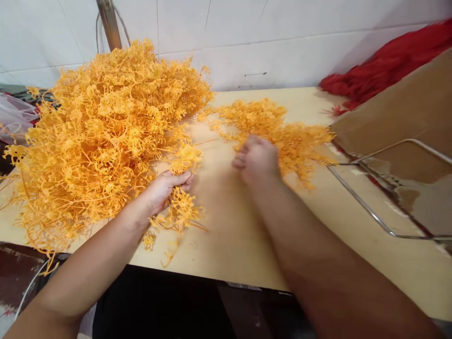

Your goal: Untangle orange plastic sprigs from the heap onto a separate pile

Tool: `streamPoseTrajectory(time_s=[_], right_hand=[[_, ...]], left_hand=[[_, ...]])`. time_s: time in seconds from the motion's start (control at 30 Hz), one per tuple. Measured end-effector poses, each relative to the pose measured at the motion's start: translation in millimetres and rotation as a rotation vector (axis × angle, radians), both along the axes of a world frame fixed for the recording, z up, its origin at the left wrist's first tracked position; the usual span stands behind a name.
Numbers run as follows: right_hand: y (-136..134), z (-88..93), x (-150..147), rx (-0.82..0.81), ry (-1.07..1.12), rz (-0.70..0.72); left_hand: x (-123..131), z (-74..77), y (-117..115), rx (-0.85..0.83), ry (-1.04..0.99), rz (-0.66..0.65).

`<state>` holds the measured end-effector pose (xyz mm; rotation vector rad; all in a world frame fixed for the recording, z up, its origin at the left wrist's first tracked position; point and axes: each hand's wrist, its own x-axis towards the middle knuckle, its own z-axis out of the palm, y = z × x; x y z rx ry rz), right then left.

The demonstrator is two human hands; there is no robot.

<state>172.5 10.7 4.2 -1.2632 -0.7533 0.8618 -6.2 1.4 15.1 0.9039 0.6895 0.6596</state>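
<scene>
A large heap of yellow-orange plastic flower sprigs (116, 127) covers the left part of the table. My left hand (173, 186) is closed on a yellow flower sprig (183, 205) at the heap's right edge, thumb pressed on the fingers; blossoms stick out above and below the grip. Farther right, my right hand (257, 157) is curled shut and slightly blurred. It is at the near edge of a smaller pile of yellow sprigs (264, 117). Whatever its fingers pinch, if anything, is hidden.
A brown cardboard box (399, 108) stands at the right, with red artificial foliage (388, 66) behind it. A bent metal wire frame (367, 205) juts over the wooden table (226, 249). White tiled wall (268, 42) closes off the back. Clear plastic wrapping (16, 113) lies far left.
</scene>
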Motion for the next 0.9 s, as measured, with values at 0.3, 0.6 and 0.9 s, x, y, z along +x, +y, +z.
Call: streamPoseTrajectory(time_s=[0.3,0.6,0.9], right_hand=[[-68.2,51.2,-47.7,0.543,-0.509,0.084],[-123.4,14.7,-120.5,0.185,-1.680,0.703],[-128.0,23.3,-111.2,0.203,-1.462,0.976]], left_hand=[[7.4,-11.4,17.4,0.004,0.047,0.188],[3.7,-14.2,19.3,-0.009,0.035,0.118],[4.0,-12.0,19.9,0.007,0.069,0.074]])
